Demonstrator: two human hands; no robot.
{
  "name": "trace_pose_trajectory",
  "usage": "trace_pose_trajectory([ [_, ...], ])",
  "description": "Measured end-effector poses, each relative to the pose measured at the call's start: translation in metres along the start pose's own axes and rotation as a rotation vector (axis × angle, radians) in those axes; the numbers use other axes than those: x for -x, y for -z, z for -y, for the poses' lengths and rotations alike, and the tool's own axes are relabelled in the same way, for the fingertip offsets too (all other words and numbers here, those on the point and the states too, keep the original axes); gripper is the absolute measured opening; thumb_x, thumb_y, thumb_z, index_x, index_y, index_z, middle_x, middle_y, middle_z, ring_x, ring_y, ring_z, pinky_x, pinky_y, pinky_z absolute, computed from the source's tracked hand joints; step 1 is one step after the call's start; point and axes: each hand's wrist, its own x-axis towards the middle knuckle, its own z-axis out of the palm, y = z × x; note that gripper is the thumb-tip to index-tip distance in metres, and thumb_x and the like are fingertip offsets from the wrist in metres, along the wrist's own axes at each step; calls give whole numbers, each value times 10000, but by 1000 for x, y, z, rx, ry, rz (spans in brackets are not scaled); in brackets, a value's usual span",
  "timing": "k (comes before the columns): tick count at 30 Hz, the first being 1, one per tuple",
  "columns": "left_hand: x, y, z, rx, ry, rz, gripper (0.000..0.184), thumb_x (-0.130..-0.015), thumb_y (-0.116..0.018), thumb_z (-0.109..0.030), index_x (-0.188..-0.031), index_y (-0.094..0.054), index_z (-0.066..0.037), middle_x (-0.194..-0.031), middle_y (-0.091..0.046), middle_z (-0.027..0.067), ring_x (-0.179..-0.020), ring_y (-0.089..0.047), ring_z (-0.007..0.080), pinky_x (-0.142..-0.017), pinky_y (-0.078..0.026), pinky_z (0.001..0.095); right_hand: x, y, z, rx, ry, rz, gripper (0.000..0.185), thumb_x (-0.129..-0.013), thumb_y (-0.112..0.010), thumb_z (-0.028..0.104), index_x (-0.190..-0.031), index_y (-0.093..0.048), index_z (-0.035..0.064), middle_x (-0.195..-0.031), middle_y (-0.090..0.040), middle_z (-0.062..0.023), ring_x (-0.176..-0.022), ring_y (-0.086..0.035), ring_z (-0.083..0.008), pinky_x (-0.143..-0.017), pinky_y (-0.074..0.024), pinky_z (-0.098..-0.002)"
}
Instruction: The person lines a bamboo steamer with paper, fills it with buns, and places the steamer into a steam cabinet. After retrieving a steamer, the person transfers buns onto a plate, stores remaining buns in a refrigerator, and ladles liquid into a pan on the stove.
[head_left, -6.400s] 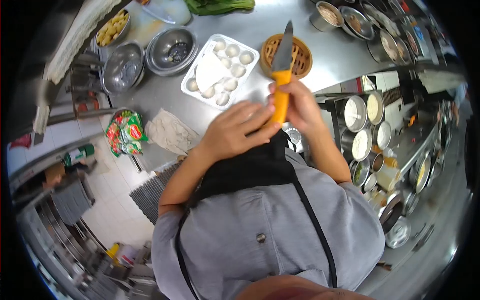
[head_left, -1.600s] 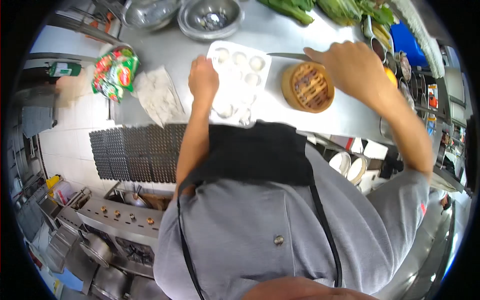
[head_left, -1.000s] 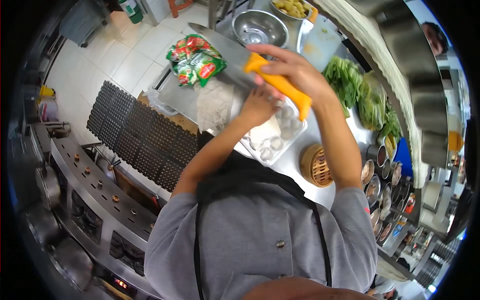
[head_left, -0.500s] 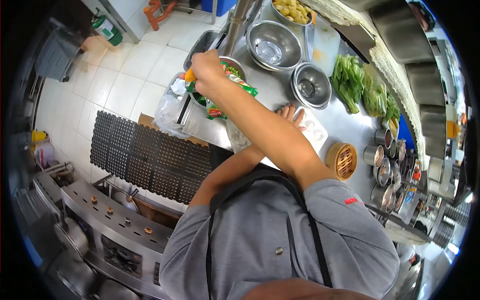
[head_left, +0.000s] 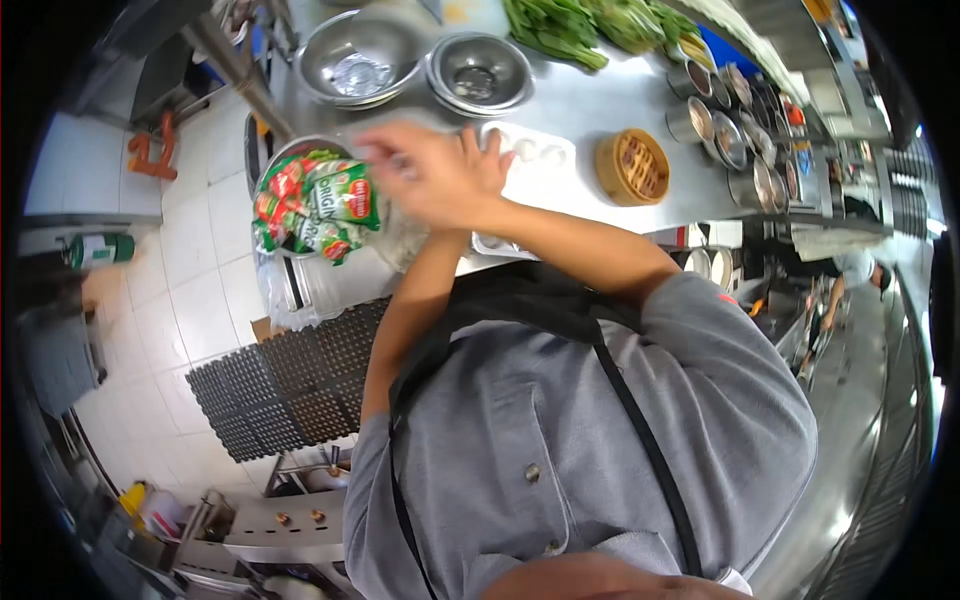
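My right hand (head_left: 425, 175) is smeared by motion. It hangs over the work table in front of my left hand and covers part of it; whether it holds anything cannot be made out. My left hand (head_left: 488, 155) shows spread fingers resting at the edge of a white tray (head_left: 560, 180) with round, pale shapes along it. Left of my hands, green-and-red sauce pouches (head_left: 325, 205) lie over a metal bowl (head_left: 322, 143). Crumpled clear plastic (head_left: 402, 238) lies below my right hand. An orange handle (head_left: 262, 128) pokes up beside the bowl.
Steel bowls (head_left: 480, 75) stand behind my hands, with leafy greens (head_left: 560, 30) farther back. A bamboo steamer (head_left: 632, 167) sits to the right, before several metal pots (head_left: 690, 120). A black rubber mat (head_left: 290, 385) covers floor at left. Another person (head_left: 855, 270) works at far right.
My right hand has come back from the orange handle beside the bowl to a place over my left hand. The view has swung, so the table things appear farther up and left.
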Motion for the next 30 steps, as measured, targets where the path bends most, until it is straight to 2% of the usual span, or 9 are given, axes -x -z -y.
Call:
trace_pose_trajectory([
  [1,5,-42,21,518,-48,-27,433,-883,-626,-319,-1233,-565,-72,-1260,-450,231,-1100,-463,412,-929,-422,501,18,27,-40,237,-38,-16,255,-842,-620,120,-1077,-646,26,-892,-660,-108,-785,-662,-224,-724,-522,-332],
  [3,-13,-61,32,549,-153,-42,345,-866,-643,-286,-1145,-609,-85,-1241,-463,232,-1060,-492,408,-898,-437,488,47,83,-76,314,-57,-255,216,-848,-601,126,-1025,-649,11,-837,-649,-153,-729,-627,-295,-675,-501,-378],
  [4,-19,-32,15,58,-197,-73,293,-852,-655,-273,-1089,-629,-102,-1219,-477,235,-1029,-515,405,-860,-451,486,64,111,-112,531,-129,-194,199,-835,-608,121,-994,-645,6,-898,-648,-174,-799,-596,-348,-743,-486,-426],
  [6,-30,-17,2,106,-279,-184,232,-850,-659,-259,-989,-637,-75,-1220,-469,257,-1023,-500,432,-849,-452,501,87,145,-162,868,-79,-205,249,-813,-646,175,-1008,-622,22,-969,-594,-187,-938,-522,-384,-827,-438,-474],
  [17,-37,-32,-52,62,-9,-27,256,-921,-592,-288,-895,-565,-35,-930,-501,190,-913,-507,386,-767,-417,482,100,192,-202,828,47,-250,270,-828,-648,313,-786,-623,48,-818,-586,-139,-875,-524,-335,-747,-387,-436],
  [23,-36,-43,-62,208,13,-42,209,-929,-580,-227,-880,-597,-24,-1034,-506,215,-998,-504,401,-856,-420,484,99,217,-220,752,176,-225,356,-893,-595,326,-650,-604,67,-606,-594,-114,-614,-536,-291,-688,-384,-405],
  [27,-33,-34,-78,127,-32,-164,186,-916,-595,-180,-847,-607,-7,-1152,-509,233,-1076,-493,399,-897,-420,451,104,226,-213,618,181,-213,388,-915,-569,334,-640,-600,62,-634,-614,-125,-633,-573,-291,-677,-414,-430],
  [29,-26,-11,-95,-4,-250,-286,160,-889,-628,-150,-827,-608,-4,-1177,-572,208,-1095,-531,372,-932,-416,432,109,237,-199,400,-77,151,328,-937,-544,338,-784,-636,63,-674,-638,-139,-666,-621,-313,-659,-461,-452],
  [30,-17,-5,-94,-9,-249,-292,160,-889,-628,-150,-827,-608,-4,-1177,-572,208,-1095,-531,372,-932,-416,432,107,246,-188,400,-69,153,328,-937,-544,338,-784,-636,63,-674,-638,-139,-666,-621,-313,-659,-461,-452],
])
